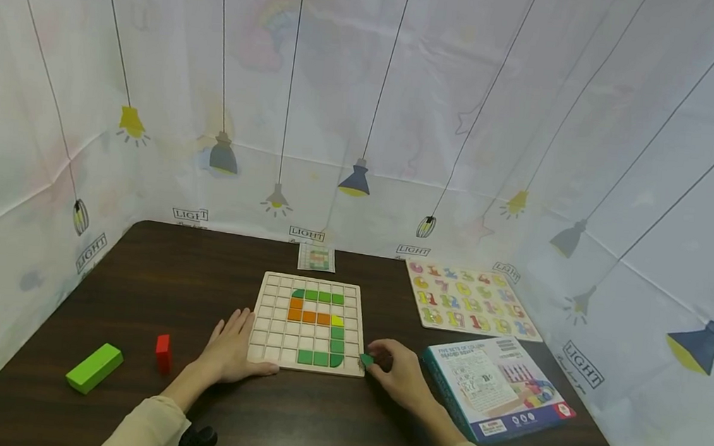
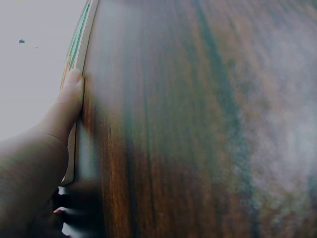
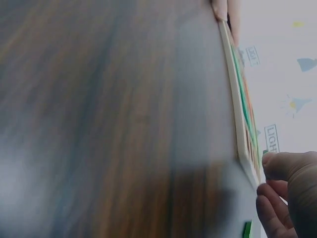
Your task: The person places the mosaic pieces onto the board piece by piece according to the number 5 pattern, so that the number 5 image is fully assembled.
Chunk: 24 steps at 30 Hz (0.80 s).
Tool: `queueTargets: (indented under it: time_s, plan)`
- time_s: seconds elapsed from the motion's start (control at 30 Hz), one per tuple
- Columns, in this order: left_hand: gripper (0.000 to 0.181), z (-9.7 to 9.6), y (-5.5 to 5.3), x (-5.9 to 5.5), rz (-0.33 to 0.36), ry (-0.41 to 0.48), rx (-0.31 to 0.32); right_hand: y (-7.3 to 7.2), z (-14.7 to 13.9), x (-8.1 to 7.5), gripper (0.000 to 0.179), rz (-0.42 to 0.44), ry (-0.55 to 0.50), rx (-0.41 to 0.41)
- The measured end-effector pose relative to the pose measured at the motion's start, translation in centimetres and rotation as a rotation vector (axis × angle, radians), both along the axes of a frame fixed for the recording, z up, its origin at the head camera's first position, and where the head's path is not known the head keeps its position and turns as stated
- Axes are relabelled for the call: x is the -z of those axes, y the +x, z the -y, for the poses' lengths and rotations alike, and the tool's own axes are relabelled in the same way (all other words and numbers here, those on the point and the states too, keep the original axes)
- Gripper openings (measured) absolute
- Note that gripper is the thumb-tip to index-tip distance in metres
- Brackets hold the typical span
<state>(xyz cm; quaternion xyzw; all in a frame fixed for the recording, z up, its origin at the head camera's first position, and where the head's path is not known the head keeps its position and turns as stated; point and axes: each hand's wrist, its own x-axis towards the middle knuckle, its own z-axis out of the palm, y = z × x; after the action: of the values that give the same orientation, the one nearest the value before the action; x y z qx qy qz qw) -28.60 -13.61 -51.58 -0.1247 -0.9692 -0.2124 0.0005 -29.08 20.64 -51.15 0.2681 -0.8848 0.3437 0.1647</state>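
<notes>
A pale wooden grid board (image 1: 272, 339) lies on the dark table, bearing green, orange and yellow tiles arranged in an angular pattern. My left hand (image 1: 228, 348) rests along its left side, fingers extended; its thumb (image 2: 73, 82) presses the front edge in the left wrist view. At the board's front right corner, my right hand (image 1: 398, 372) pinches a small green tile (image 1: 366, 359) between thumb and fingertips. Only a sliver of that tile shows beside the thumb (image 3: 277, 164) in the right wrist view. A small pattern card (image 1: 317, 258) lies behind the board.
To the right is a boxed game (image 1: 489, 383), with a number puzzle board (image 1: 468, 300) behind it. A light green block (image 1: 94, 368) lies and a red block (image 1: 163, 354) stands left of my left hand. A printed curtain (image 1: 354, 109) borders the table's back and sides.
</notes>
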Motion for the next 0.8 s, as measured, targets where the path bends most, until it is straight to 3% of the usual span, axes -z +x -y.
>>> queueTargets:
  time_s: [0.13, 0.3, 0.5, 0.8]
  plan:
    - [0.121, 0.0, 0.0, 0.2, -0.003, -0.002, -0.003, -0.2, 1.6, -0.1, 0.033, -0.036, -0.003, -0.017]
    - [0.12, 0.0, 0.0, 0.2, -0.008, 0.004, -0.004, -0.4, 3.7, -0.2, 0.032, -0.014, 0.016, -0.03]
    - [0.119, -0.1, 0.0, 0.0, -0.012, 0.004, -0.003, -0.8, 6.0, -0.2, 0.032, -0.005, -0.014, -0.104]
    - [0.119, -0.1, -0.1, 0.1, -0.009, 0.0, -0.006, -1.1, 8.6, 0.2, 0.031, 0.003, 0.04, -0.136]
